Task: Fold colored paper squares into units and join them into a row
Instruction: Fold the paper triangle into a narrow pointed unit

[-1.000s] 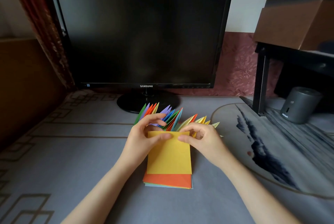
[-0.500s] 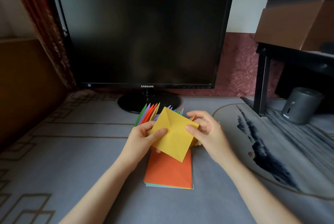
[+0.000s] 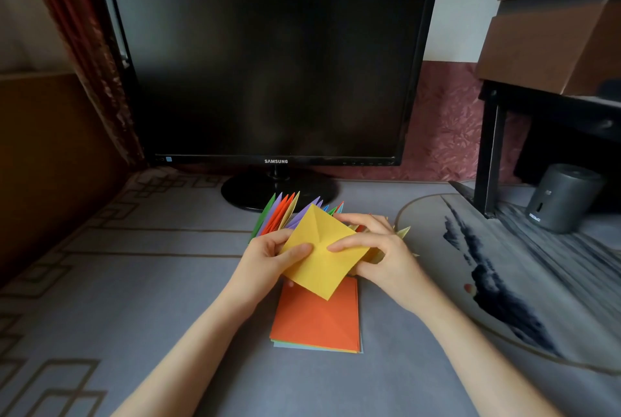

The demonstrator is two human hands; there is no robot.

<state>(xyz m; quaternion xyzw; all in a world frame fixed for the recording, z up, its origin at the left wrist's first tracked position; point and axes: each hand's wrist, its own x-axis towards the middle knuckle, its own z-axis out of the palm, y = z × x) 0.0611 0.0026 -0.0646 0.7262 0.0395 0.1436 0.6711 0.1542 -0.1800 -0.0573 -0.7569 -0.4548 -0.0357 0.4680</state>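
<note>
Change: Yellow paper square (image 3: 319,248) lay flat on the stack 1 s ago; it is now lifted off and turned corner-up like a diamond, much as 0.5 s ago, and the right thumb has slid nearer the sheet's middle.
Yellow paper square: held in the air above the far edge of the stack, its lower corner hanging over the orange sheet; creases meet near its middle.
Left hand (image 3: 268,262): pinches the sheet's left side, with the thumb flat on the front face and the fingers curled behind the edge.
Right hand (image 3: 379,255): pinches the sheet's right side, thumb tip on the front near the middle, fingers curled round behind the right corner.
Stack of paper squares (image 3: 316,319): lies flat on the grey tablecloth (image 3: 134,282) between the 2 forearms; an orange sheet is on top, with green and pale blue edges showing beneath it.
Row of folded units (image 3: 279,215): stands on the cloth just behind the held sheet and in front of the monitor's foot, pointed tips up in green, purple, orange, yellow and blue; its right part is mostly hidden by the sheet and the right hand.
Monitor (image 3: 268,70): dark screen, at the back of the table.
Round mat (image 3: 537,282): on the right, grey with dark markings.
Grey cylinder (image 3: 561,198): upright at far right, beside a black stand (image 3: 490,154) that carries a cardboard box (image 3: 554,36).
</note>
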